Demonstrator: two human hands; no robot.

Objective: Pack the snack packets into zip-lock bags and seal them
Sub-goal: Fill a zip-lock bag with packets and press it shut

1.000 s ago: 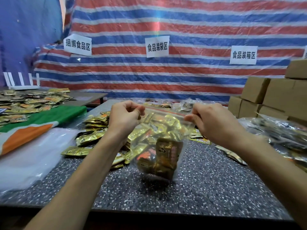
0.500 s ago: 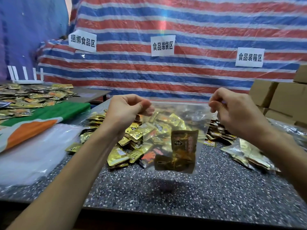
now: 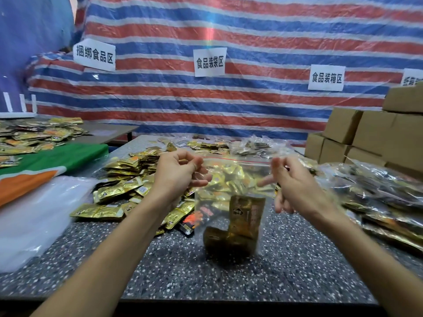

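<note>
Between the two hands, low over the speckled surface [image 3: 297, 271], hangs the clear zip-lock bag [image 3: 231, 179]. The right hand [image 3: 295, 181] is smeared by motion, so its fingers are hard to read. Its thumb and forefinger seem to pinch the top right corner of the bag, and the other fingers stick out loosely. Whether the bottom of the bag touches the surface I cannot tell, as its shadow lies directly under it. To the right of the bag, a heap of filled bags [image 3: 377, 191] is blurred and cut by the picture edge. Behind that heap, cardboard boxes [image 3: 366, 133] are also cut off. The left hand [image 3: 178, 172] pinches the top left corner with curled fingers.

Half a second ago the bag hung higher, with its shadow well below it, and the right hand was fully curled. Now the bag is lower and that hand's lower fingers are spread.

The bag is transparent, with a red zip line along its stretched top. Gold and dark snack packets [image 3: 238, 225] sit in its bottom. Left of the bag lies a pile of loose gold packets [image 3: 128, 179].
</note>
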